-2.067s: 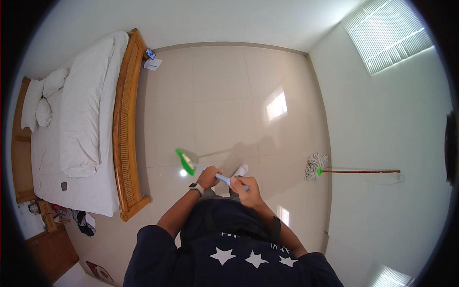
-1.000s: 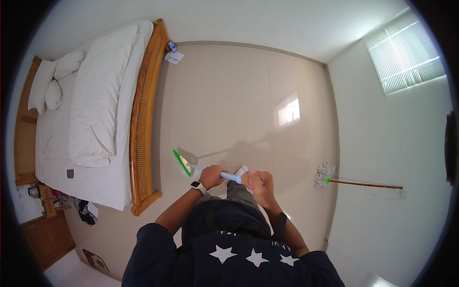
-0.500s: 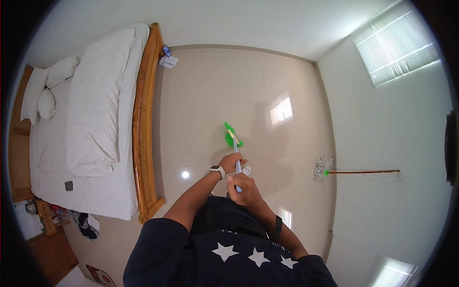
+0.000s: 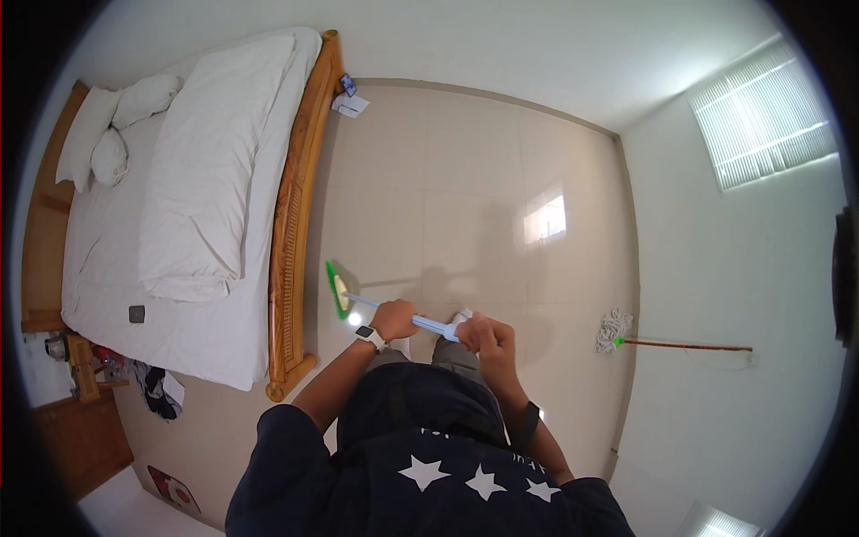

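Observation:
A broom with a light blue handle and green bristles on a cream head is held low across my body. My left hand, below a white watch, is wrapped round the shaft about midway. Closed near the top end of the handle is my right hand. The broom head stands on the tiled floor, a little to the right of the bed's wooden footboard, with the handle slanting up toward the right.
At left stands a bed with white bedding. A string mop leans by the right wall, its brown handle sticking out. Papers and a phone are at the footboard's far end. Clothes lie on the floor lower left.
The broom head has swung left from the middle of the floor to near the footboard. My left hand has shifted left and my right hand right, so the handle slants more sideways.

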`<action>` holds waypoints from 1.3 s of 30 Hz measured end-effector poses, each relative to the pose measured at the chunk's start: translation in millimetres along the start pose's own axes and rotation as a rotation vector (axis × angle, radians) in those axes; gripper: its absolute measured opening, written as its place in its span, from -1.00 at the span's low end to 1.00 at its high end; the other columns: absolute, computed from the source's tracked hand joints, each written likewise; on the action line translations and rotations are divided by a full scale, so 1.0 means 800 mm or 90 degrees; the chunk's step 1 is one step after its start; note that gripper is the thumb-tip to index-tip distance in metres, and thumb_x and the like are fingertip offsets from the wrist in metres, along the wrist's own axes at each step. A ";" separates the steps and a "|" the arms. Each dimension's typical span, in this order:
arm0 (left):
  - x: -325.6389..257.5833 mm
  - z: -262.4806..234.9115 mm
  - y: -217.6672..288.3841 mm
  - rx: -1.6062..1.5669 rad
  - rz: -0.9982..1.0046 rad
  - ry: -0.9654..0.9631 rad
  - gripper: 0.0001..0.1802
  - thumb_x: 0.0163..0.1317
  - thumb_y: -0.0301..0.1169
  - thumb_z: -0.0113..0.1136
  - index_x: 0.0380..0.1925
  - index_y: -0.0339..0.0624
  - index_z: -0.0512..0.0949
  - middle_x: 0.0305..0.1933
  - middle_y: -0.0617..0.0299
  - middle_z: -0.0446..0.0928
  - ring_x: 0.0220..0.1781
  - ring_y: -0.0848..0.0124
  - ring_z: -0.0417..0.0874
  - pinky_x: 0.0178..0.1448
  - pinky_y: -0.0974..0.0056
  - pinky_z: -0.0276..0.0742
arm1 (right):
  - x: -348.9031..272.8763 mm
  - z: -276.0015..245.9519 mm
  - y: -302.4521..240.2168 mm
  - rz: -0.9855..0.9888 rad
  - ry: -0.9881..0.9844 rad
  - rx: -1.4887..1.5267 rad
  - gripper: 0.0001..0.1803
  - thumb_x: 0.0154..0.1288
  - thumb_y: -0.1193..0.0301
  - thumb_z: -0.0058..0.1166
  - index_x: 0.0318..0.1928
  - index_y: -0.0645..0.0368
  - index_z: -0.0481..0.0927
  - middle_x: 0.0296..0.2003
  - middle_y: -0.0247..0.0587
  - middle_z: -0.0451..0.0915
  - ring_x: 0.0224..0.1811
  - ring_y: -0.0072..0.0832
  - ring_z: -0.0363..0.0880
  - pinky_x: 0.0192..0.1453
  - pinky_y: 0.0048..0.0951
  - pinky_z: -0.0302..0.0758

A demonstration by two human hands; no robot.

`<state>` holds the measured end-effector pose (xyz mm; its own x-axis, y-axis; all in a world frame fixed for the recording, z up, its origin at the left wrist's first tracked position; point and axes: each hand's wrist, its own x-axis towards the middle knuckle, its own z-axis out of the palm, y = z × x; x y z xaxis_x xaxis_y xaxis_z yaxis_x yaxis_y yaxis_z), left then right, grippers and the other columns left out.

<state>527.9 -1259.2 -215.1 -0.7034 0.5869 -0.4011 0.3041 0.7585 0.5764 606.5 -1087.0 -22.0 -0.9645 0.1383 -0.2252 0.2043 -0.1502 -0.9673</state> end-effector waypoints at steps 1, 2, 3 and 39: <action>-0.005 0.005 -0.016 0.017 -0.033 -0.020 -0.44 0.29 0.12 0.10 -0.50 -0.16 0.71 -0.44 -0.10 0.65 -0.32 -0.11 0.70 -0.18 -0.10 0.62 | 0.005 0.004 0.017 0.001 -0.005 0.000 -0.44 0.61 0.36 -0.25 -0.66 0.22 0.24 -0.67 -0.35 0.26 -0.54 -0.56 0.20 -0.23 -0.41 0.36; -0.008 0.013 -0.030 0.033 -0.068 -0.040 -0.47 0.29 0.10 0.12 -0.44 -0.15 0.73 -0.41 -0.09 0.66 -0.28 -0.10 0.71 -0.15 -0.09 0.62 | 0.011 0.008 0.036 -0.003 -0.030 0.018 -0.44 0.61 0.36 -0.24 -0.66 0.22 0.24 -0.67 -0.35 0.27 -0.54 -0.56 0.21 -0.23 -0.40 0.37; -0.009 0.024 -0.043 0.031 -0.074 -0.038 -0.47 0.29 0.10 0.12 -0.44 -0.15 0.73 -0.41 -0.09 0.66 -0.28 -0.10 0.71 -0.15 -0.09 0.62 | 0.014 0.010 0.052 -0.007 -0.054 0.036 -0.44 0.61 0.36 -0.23 -0.67 0.22 0.24 -0.67 -0.35 0.27 -0.54 -0.55 0.21 -0.22 -0.40 0.37; 0.000 -0.085 -0.100 -0.123 0.014 0.182 -0.69 0.28 -0.16 0.23 -0.46 -0.16 0.52 -0.38 0.05 0.58 -0.27 -0.04 0.63 -0.22 -0.07 0.52 | 0.083 0.111 0.007 -0.062 0.035 0.001 -0.47 0.59 0.36 -0.23 -0.64 0.22 0.27 -0.67 -0.35 0.26 -0.55 -0.55 0.23 -0.20 -0.38 0.40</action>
<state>460.0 -1339.1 -213.3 -0.8576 0.4791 -0.1872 0.2137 0.6630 0.7174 528.8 -1165.5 -31.6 -0.9690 0.2064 -0.1356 0.1090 -0.1350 -0.9848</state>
